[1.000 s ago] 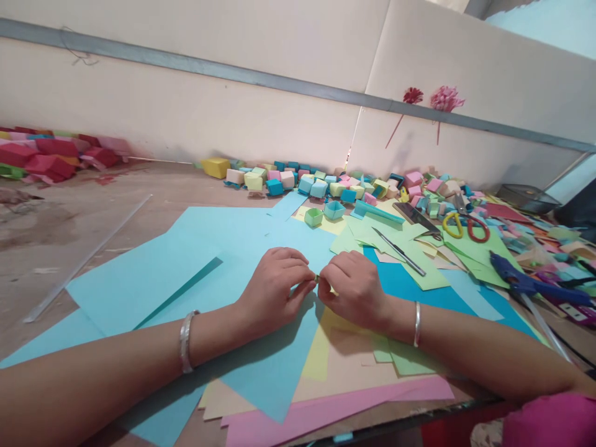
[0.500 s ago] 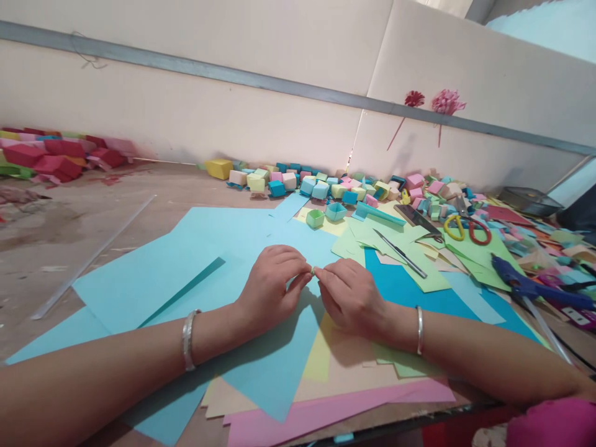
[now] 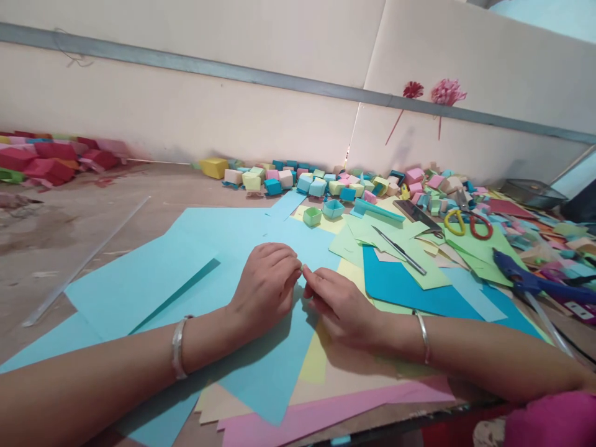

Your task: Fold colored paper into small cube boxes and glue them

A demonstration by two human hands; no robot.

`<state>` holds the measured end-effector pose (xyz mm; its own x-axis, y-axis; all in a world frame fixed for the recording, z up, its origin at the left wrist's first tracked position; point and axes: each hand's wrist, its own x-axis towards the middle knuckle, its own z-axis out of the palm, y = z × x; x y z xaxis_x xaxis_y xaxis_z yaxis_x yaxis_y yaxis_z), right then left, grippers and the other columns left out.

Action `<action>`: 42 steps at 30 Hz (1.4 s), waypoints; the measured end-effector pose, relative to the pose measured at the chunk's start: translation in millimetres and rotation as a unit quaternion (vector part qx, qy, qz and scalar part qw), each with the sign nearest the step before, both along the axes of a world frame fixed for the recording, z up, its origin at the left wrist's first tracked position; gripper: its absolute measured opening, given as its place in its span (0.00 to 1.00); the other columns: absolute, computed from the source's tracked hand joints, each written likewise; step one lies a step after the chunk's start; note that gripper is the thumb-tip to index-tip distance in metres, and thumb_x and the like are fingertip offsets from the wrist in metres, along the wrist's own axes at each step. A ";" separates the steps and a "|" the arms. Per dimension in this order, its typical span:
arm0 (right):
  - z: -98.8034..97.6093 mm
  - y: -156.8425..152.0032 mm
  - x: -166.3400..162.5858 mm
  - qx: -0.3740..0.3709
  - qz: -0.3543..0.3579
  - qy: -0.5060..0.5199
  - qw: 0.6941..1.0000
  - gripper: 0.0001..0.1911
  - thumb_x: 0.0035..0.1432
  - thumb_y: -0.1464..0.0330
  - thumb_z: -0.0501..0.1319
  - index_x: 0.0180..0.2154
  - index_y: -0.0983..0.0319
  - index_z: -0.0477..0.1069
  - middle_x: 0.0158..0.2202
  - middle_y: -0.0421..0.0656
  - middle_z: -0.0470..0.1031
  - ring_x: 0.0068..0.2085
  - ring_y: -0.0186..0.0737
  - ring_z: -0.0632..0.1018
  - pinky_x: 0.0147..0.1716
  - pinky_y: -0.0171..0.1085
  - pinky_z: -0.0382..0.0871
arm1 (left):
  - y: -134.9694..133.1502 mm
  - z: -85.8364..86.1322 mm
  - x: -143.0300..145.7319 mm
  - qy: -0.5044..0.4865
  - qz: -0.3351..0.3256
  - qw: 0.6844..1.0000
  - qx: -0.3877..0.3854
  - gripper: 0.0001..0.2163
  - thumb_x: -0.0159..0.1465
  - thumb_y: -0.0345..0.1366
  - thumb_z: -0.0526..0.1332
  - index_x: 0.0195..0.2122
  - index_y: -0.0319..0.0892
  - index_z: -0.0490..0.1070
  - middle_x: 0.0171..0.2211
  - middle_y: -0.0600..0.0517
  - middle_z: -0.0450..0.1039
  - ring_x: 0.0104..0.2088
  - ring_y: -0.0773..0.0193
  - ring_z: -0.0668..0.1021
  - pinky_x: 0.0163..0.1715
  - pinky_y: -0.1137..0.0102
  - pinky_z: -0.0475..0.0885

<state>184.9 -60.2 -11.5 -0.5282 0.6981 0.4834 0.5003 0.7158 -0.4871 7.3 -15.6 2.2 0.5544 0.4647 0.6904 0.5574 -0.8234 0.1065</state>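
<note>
My left hand and my right hand meet above the light blue paper. Between their pinched fingertips is a tiny green piece, mostly covered by the fingers; it looks like paper, but its shape cannot be made out. Both hands are closed on it. Just beyond them stand a small open green paper box and an open light blue paper box. Right of my right hand lies a sheet of darker blue paper.
Many small folded paper boxes line the wall. To the right lie a pen, scissors, a phone and a blue glue gun. A clear ruler-like strip lies left. Pink paper borders the front edge.
The fingers of both hands have curled in closer around the green piece, hiding more of it. My right hand has turned slightly. The whole view has shifted a little.
</note>
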 end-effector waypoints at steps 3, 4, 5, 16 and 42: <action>8.9 4.4 2.8 -0.039 -0.053 0.014 0.998 0.11 0.61 0.67 0.55 0.41 0.66 0.72 0.28 0.44 0.71 0.30 0.37 0.68 0.31 0.36 0.65 | -1.6 2.8 0.9 0.035 -0.019 0.999 -0.004 0.07 0.61 0.26 0.54 0.29 0.39 0.69 0.30 0.47 0.75 0.37 0.55 0.76 0.40 0.58 0.69; 11.4 6.4 4.1 -0.051 -0.082 0.028 0.995 0.10 0.61 0.66 0.57 0.36 0.65 0.73 0.26 0.42 0.71 0.28 0.35 0.68 0.29 0.35 0.63 | -2.9 4.0 1.4 0.053 -0.028 0.998 0.000 0.07 0.61 0.26 0.54 0.29 0.39 0.69 0.29 0.47 0.75 0.38 0.55 0.76 0.42 0.56 0.68; 13.3 8.3 5.3 -0.066 -0.104 0.043 0.991 0.10 0.60 0.65 0.58 0.33 0.64 0.73 0.25 0.41 0.71 0.27 0.33 0.67 0.28 0.34 0.62 | -4.3 5.1 1.8 0.070 -0.035 0.997 0.006 0.07 0.61 0.26 0.54 0.29 0.39 0.70 0.29 0.48 0.75 0.38 0.55 0.76 0.45 0.54 0.67; 9.2 26.0 12.7 -0.203 -0.127 0.236 0.942 0.07 0.56 0.66 0.61 0.32 0.63 0.76 0.27 0.41 0.77 0.27 0.33 0.75 0.28 0.33 0.68 | 3.2 7.1 1.2 -0.092 0.017 0.983 -0.160 0.22 0.56 0.39 0.65 0.50 0.40 0.65 0.47 0.42 0.69 0.47 0.52 0.71 0.42 0.58 0.72; 10.0 25.1 13.0 -0.078 -0.140 0.190 0.969 0.04 0.52 0.72 0.62 0.31 0.62 0.76 0.26 0.40 0.77 0.26 0.31 0.72 0.25 0.31 0.65 | 4.9 2.5 4.0 0.021 -0.038 0.965 -0.257 0.10 0.65 0.37 0.53 0.30 0.41 0.71 0.26 0.52 0.72 0.31 0.62 0.70 0.33 0.66 0.63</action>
